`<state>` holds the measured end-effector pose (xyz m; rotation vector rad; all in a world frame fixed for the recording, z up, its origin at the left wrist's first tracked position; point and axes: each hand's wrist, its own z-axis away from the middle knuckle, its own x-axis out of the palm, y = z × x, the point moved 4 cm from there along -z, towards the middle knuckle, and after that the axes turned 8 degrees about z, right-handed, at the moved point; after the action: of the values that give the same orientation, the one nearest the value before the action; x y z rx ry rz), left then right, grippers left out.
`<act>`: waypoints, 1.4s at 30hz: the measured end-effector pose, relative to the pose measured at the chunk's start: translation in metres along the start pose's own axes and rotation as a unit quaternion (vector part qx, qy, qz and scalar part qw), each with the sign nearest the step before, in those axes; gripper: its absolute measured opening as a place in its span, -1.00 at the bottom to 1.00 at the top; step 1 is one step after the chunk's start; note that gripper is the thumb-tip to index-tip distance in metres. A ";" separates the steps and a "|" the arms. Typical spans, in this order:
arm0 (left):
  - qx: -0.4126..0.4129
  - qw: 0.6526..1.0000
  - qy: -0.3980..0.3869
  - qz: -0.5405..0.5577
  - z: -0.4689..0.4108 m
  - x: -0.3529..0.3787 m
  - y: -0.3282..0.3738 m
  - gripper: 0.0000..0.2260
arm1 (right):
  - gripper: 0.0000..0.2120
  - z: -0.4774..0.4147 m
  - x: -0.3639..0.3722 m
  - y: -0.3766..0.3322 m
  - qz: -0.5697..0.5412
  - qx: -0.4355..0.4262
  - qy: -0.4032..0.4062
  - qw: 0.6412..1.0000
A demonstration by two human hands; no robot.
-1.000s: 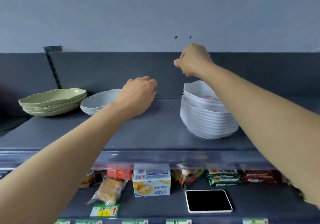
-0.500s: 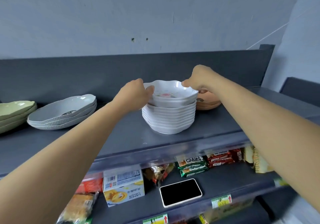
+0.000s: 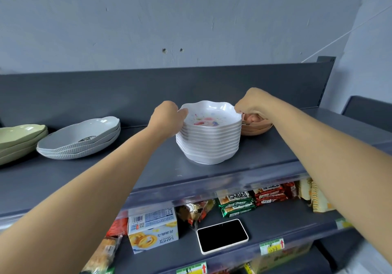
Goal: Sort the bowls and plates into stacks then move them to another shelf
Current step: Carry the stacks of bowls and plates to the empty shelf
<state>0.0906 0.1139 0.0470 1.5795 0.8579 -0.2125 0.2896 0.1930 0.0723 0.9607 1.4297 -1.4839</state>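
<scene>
Nearest to us, below the white bowl stack (image 3: 209, 137), the lower shelf (image 3: 275, 220) carries snack packets, a biscuit box (image 3: 152, 229) and a phone (image 3: 222, 236) lying face up; none of it belongs to the sorting.

The white bowl stack stands near the front edge of the top shelf (image 3: 127, 171), nested upright, the top bowl showing a red and blue print inside. We hold it from both sides: our left hand (image 3: 167, 117) curls against the rim on its left, our right hand (image 3: 252, 106) closes over the rim on its right. The fingers of both are bent in around the top bowl's edge, though how tightly they grip we cannot tell. We judge this two-sided hold serves to square the pile or lift it whole without tipping.

Left of the stack, well apart, sit the grey plates (image 3: 80, 139), and beyond them the green plates (image 3: 20, 137), each kind already piled separately. Just behind the stack on its right, the brown bowls (image 3: 256, 128) wait, partly hidden by our right hand.
</scene>
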 end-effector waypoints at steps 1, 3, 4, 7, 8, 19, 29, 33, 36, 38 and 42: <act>-0.011 1.000 -0.006 -0.011 0.001 0.002 0.000 -0.60 | -0.93 -0.001 0.002 0.001 -0.009 -0.007 0.005 1.000; -0.029 0.999 -0.020 -0.036 0.005 0.005 0.001 -0.65 | -0.92 -0.003 0.007 0.001 -0.025 -0.016 0.018 0.999; -0.033 0.998 -0.025 -0.041 0.006 0.007 0.002 -0.68 | -0.88 -0.004 0.010 0.001 -0.030 -0.018 0.021 0.999; -0.038 0.998 -0.033 -0.043 0.008 0.009 0.002 -0.70 | -0.84 -0.011 0.019 0.002 -0.053 -0.015 -0.005 0.998; -0.042 0.998 -0.036 -0.037 0.007 0.009 0.001 -0.66 | -0.83 -0.014 0.020 0.003 -0.067 -0.013 -0.013 0.998; -0.163 0.966 -0.152 0.130 0.012 0.023 -0.016 -0.42 | -0.43 -0.006 0.034 0.017 -0.261 0.010 -0.211 0.942; -0.206 0.951 -0.085 0.214 0.004 0.004 -0.043 -0.48 | -0.35 0.007 0.048 -0.014 -0.277 -0.019 -0.250 0.928; -0.206 0.945 -0.087 0.239 0.008 0.007 -0.048 -0.39 | -0.39 0.007 0.059 -0.022 -0.334 -0.017 -0.261 0.906; -0.196 0.944 -0.068 0.258 0.003 0.002 -0.054 -0.39 | -0.34 0.009 0.064 -0.029 -0.329 -0.028 -0.276 0.903; -0.195 0.943 -0.062 0.263 -0.001 -0.005 -0.059 -0.40 | -0.27 0.012 0.067 -0.034 -0.307 -0.026 -0.286 0.907; -0.196 0.940 -0.080 0.268 -0.003 -0.010 -0.067 -0.41 | -0.26 0.009 0.072 -0.041 -0.331 -0.024 -0.267 0.905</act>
<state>0.0408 0.1101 0.0014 1.3378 0.2936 0.2105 0.2258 0.1799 0.0199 -0.0269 1.4146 -1.9807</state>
